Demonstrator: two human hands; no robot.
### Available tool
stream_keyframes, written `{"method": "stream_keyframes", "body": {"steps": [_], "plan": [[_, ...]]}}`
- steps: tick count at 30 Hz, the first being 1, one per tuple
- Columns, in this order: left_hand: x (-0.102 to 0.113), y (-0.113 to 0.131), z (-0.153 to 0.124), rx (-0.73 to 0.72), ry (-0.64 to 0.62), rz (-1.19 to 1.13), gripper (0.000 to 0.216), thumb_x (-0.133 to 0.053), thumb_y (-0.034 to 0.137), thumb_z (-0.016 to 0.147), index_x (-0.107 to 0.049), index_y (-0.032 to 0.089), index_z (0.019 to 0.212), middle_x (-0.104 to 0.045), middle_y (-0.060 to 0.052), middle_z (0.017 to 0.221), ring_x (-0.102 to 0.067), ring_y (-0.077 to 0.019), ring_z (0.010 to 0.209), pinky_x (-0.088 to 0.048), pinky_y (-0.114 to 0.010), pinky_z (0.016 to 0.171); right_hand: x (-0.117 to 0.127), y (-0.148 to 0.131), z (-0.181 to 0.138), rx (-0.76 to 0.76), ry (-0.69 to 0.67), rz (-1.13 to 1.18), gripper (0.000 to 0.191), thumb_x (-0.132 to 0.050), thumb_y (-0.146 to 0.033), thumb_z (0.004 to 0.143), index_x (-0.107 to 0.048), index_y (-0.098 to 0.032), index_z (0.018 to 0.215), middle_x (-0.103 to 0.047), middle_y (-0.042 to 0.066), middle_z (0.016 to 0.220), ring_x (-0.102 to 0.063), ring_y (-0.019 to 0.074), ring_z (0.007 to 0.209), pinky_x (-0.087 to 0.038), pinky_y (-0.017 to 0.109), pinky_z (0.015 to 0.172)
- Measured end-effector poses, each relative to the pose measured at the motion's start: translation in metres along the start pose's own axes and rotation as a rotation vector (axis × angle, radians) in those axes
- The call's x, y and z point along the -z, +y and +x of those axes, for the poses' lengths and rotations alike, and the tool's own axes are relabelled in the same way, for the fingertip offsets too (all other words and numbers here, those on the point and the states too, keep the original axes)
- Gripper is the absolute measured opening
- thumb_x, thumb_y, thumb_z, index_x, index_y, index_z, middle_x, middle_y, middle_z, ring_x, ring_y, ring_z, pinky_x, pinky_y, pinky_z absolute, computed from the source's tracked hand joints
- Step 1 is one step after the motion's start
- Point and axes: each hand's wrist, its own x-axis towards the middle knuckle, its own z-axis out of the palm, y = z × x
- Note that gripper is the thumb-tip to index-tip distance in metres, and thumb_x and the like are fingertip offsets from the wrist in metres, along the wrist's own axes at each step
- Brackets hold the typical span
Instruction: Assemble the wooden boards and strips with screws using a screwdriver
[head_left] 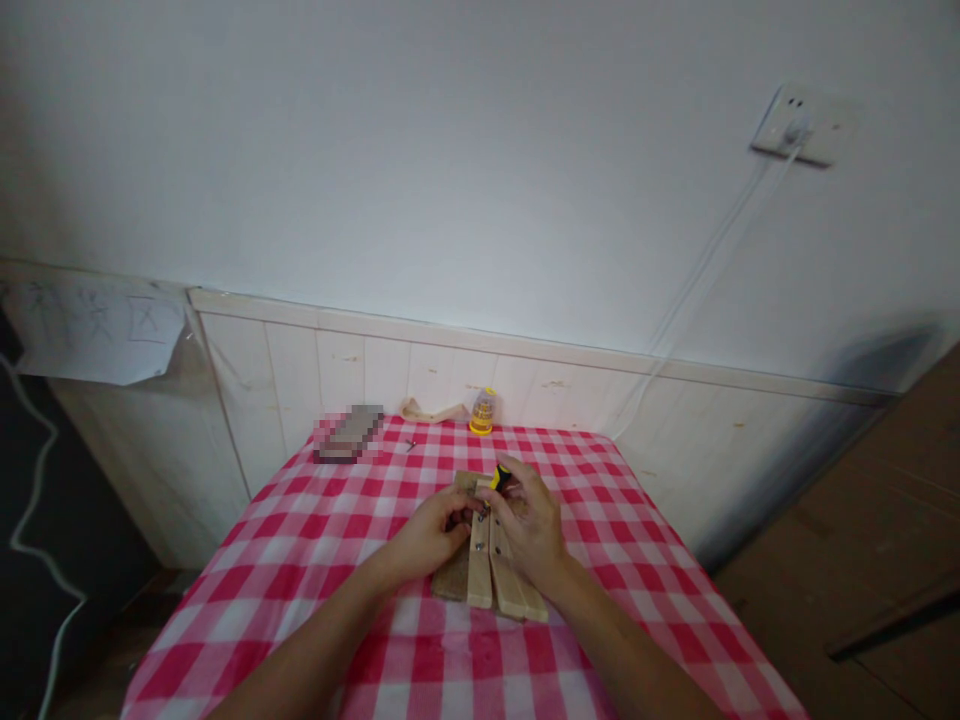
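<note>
A small wooden piece made of pale slats (481, 578) lies on the red-and-white checked tablecloth (300, 560). My right hand (529, 525) is closed round a screwdriver with a yellow-and-black handle (499, 477), its tip pointing down at the slats. My left hand (433, 530) rests on the left side of the wood, fingers pinched near the screwdriver tip; what they pinch is too small to make out. Small metal screws show on the slats between the hands.
At the table's far edge stand a small yellow-capped container (483, 411), a blurred grey block (347, 435) and a beige object (431, 411). A tiny screw (410, 445) lies near them. A white cable runs from a wall socket (804, 126). Wooden floor lies right.
</note>
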Motion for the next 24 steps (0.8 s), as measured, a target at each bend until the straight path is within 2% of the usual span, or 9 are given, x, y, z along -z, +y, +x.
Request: {"method": "stream_keyframes", "body": {"steps": [5,8,14,24], "plan": [[0.0003,0.0014,0.0006,-0.005,-0.007,-0.007,0.037,-0.052,0.003,0.071,-0.069,0.019,0.099,-0.066,-0.007,0.105,-0.061,-0.0214,0.096,-0.048,-0.033,0.086,0.0047,-0.0029,-0.0027,0.05,-0.065,0.003,0.046,-0.059,-0.019,0.094,-0.054,-0.027,0.139,-0.072,0.01,0.118,-0.073,0.0223,0.099,-0.063,0.039,0.088],[0.0,0.0005,0.0005,-0.003,0.002,-0.012,0.037,-0.052,0.002,0.07,-0.069,0.019,0.098,-0.065,-0.007,0.105,-0.061,-0.0215,0.1,-0.048,-0.033,0.088,0.0059,-0.0032,-0.0042,0.025,-0.085,0.032,0.045,-0.055,-0.019,0.095,-0.054,-0.026,0.14,-0.072,0.011,0.118,-0.073,0.0236,0.104,-0.062,0.041,0.092],[-0.0004,-0.0039,-0.0004,0.008,0.01,-0.016,0.038,-0.052,0.002,0.07,-0.069,0.02,0.1,-0.065,-0.006,0.103,-0.06,-0.0205,0.095,-0.048,-0.032,0.084,0.005,-0.0032,-0.0027,-0.024,-0.062,0.095,0.045,-0.056,-0.018,0.094,-0.056,-0.026,0.139,-0.074,0.009,0.113,-0.074,0.0223,0.098,-0.062,0.04,0.091],[0.0,0.0015,-0.001,0.019,-0.002,0.002,0.038,-0.05,0.001,0.071,-0.069,0.017,0.099,-0.062,-0.006,0.098,-0.059,-0.0195,0.089,-0.046,-0.031,0.078,0.0057,-0.0045,0.0018,-0.028,-0.026,0.069,0.045,-0.065,-0.017,0.089,-0.061,-0.028,0.133,-0.076,0.006,0.105,-0.075,0.0213,0.088,-0.065,0.038,0.084]]}}
